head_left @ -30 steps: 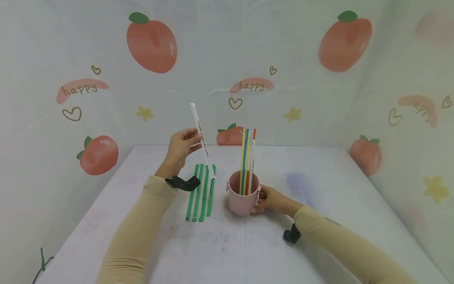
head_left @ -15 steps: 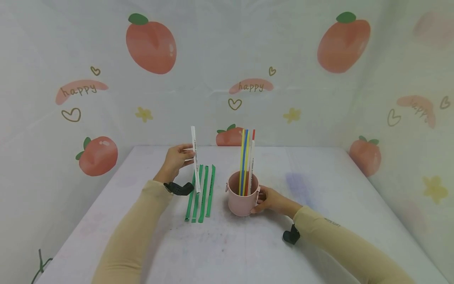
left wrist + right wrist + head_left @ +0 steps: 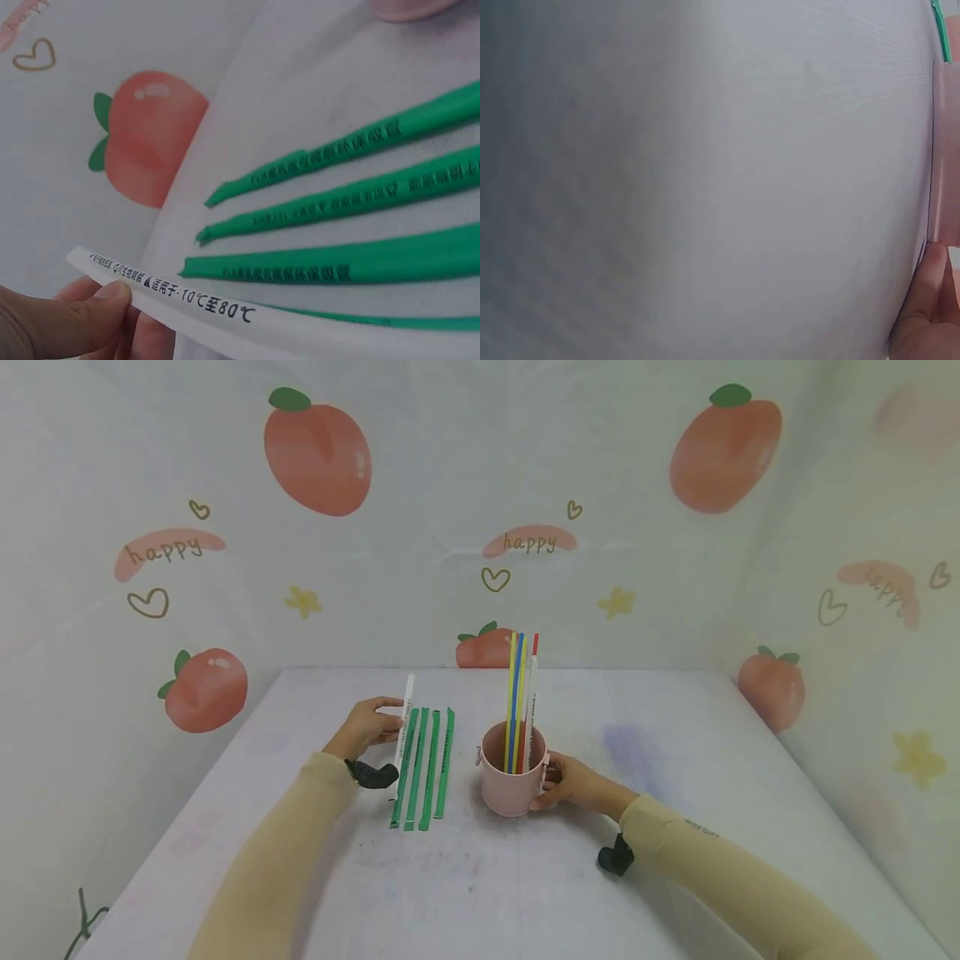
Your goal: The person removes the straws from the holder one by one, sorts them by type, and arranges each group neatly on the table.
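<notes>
In the head view my left hand [image 3: 365, 727] pinches a white paper-wrapped straw [image 3: 408, 697] between thumb and fingers. The straw slants beside the leftmost of several green wrapped straws [image 3: 431, 768], which lie side by side on the table. Black print runs along the white wrapper [image 3: 195, 307] in the left wrist view. My right hand [image 3: 577, 782] grips the right side of a small pink bucket [image 3: 510, 795], near its ring handle. Yellow, blue, red and white straws [image 3: 517, 693] stand upright in the bucket. The right wrist view shows only part of that hand and the bucket wall [image 3: 946, 150].
The table [image 3: 480, 893] has a pale cloth with a bluish stain [image 3: 630, 752] on the right. A white curtain [image 3: 420, 460] printed with fruit hangs behind and at the sides. A dark green cord [image 3: 86, 920] shows at the lower left.
My left hand has lowered the white straw and moved it left, from above the green straws to beside the leftmost one. The right hand and the bucket have stayed put.
</notes>
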### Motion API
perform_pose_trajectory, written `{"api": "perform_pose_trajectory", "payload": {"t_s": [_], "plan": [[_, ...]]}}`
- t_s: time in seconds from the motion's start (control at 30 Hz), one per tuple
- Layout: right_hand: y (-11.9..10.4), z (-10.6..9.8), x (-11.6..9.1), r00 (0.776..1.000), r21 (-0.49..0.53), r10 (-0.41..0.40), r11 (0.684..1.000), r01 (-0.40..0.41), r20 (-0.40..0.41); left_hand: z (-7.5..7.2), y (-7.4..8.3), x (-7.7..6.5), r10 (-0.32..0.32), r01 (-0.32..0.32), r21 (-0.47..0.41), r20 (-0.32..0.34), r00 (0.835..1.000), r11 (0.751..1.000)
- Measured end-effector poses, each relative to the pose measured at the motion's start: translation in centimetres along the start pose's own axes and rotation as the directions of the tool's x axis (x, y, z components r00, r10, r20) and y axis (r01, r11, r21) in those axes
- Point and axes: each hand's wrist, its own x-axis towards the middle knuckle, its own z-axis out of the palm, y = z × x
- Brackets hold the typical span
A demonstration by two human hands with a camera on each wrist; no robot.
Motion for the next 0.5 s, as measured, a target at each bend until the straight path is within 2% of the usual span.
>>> {"api": "perform_pose_trajectory", "payload": {"t_s": [0.27,0.5], "plan": [[0.2,0.0,0.1,1.0,0.002,-0.005,1.0,0.005,-0.001,-0.1,-1.3,0.3,-0.075,0.075,0.038,-0.011,0.997,0.996],[0.3,0.0,0.2,1.0,0.012,-0.014,1.0,0.014,0.012,-0.1,-2.0,0.5,-0.1,0.103,0.094,-0.031,0.995,0.99]]}}
